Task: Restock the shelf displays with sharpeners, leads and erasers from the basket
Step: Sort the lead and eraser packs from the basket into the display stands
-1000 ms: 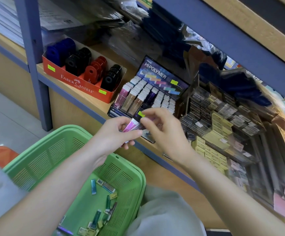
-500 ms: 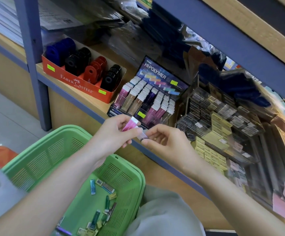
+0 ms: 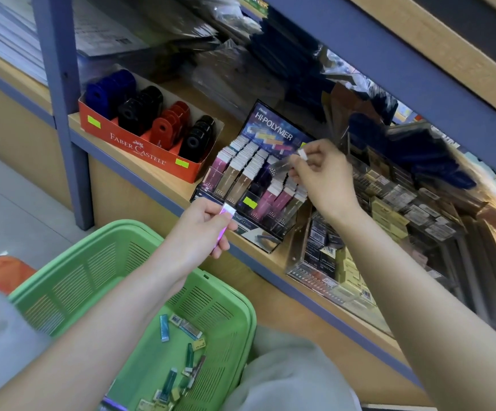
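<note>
Right hand (image 3: 325, 182) pinches a clear lead case (image 3: 282, 167) over the HI-POLYMER display (image 3: 273, 134), likely aiming for its matching row, while left hand (image 3: 199, 229) pinches a pink lead case (image 3: 227, 210) in reserve at the shelf edge, above the green basket (image 3: 140, 229).

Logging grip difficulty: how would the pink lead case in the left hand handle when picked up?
Probably stiff and light: the slim pink lead case juts straight from the left hand, which pinches it. Its glossy plastic may be slippery. Flat sides suggest sliding, not rolling.
</note>
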`<state>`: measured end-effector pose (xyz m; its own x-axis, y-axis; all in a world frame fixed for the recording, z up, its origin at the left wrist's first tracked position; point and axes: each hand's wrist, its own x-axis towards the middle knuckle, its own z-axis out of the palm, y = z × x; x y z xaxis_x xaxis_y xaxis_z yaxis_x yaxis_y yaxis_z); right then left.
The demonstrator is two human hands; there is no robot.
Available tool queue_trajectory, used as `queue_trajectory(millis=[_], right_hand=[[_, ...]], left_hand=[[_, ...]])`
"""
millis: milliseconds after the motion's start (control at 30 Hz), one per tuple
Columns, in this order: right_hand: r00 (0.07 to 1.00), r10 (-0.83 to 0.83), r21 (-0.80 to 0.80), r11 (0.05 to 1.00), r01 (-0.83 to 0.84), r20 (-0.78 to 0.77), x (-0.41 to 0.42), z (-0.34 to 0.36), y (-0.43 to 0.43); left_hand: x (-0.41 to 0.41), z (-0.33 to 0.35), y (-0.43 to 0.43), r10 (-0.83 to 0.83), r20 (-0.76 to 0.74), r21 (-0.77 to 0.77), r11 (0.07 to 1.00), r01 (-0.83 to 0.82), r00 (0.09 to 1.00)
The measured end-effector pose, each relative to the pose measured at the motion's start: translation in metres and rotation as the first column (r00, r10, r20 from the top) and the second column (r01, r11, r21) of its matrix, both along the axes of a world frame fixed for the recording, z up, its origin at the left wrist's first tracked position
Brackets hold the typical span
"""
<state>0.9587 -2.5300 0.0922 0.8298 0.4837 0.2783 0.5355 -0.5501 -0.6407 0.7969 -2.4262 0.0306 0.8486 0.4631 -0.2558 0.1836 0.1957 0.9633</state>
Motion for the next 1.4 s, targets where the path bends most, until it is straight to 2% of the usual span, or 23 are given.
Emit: queue_trajectory(millis=[133, 367, 433, 567, 633, 867, 1233, 1400], right_hand=[[0.995, 0.061, -0.216, 0.975, -0.044, 0.073, 0.012, -0.006, 0.012], [0.992, 0.083, -0.327, 0.944, -0.048, 0.094, 0.018, 0.004, 0.02], [0.989, 0.075, -0.291, 0.956, -0.035, 0.129, 0.017, 0.008, 0.016], [0.991, 0.001, -0.09, 0.996, 0.011, 0.137, 0.013, 0.017, 0.0], [0.99, -0.009, -0.071, 0.997, 0.019, 0.14, 0.011, 0.015, -0.009], [0.98, 0.106, -0.327, 0.944, -0.045, 0.171, 0.007, -0.008, -0.031], [0.977, 0.149, -0.422, 0.904, -0.071, 0.154, 0.004, -0.015, -0.043], [0.955, 0.116, -0.452, 0.892, 0.021, 0.273, -0.006, -0.029, -0.039]], left_hand=[[0.0, 0.002, 0.002, 0.005, 0.004, 0.002, 1.0, -0.005, 1.0], [-0.001, 0.003, 0.006, 0.017, 0.0, 0.003, 1.0, -0.017, 1.0], [-0.001, 0.004, 0.006, 0.017, 0.003, -0.003, 1.0, -0.017, 1.0], [0.0, 0.004, 0.008, 0.021, -0.002, -0.002, 1.0, -0.021, 1.0], [0.0, 0.002, 0.009, 0.022, -0.011, 0.003, 1.0, -0.022, 1.0], [-0.002, 0.002, 0.009, 0.004, 0.016, 0.011, 1.0, -0.004, 1.0], [-0.001, 0.0, 0.005, -0.018, 0.015, -0.016, 1.0, 0.019, 1.0], [0.0, -0.004, 0.005, -0.008, 0.064, -0.004, 1.0, 0.008, 0.998]])
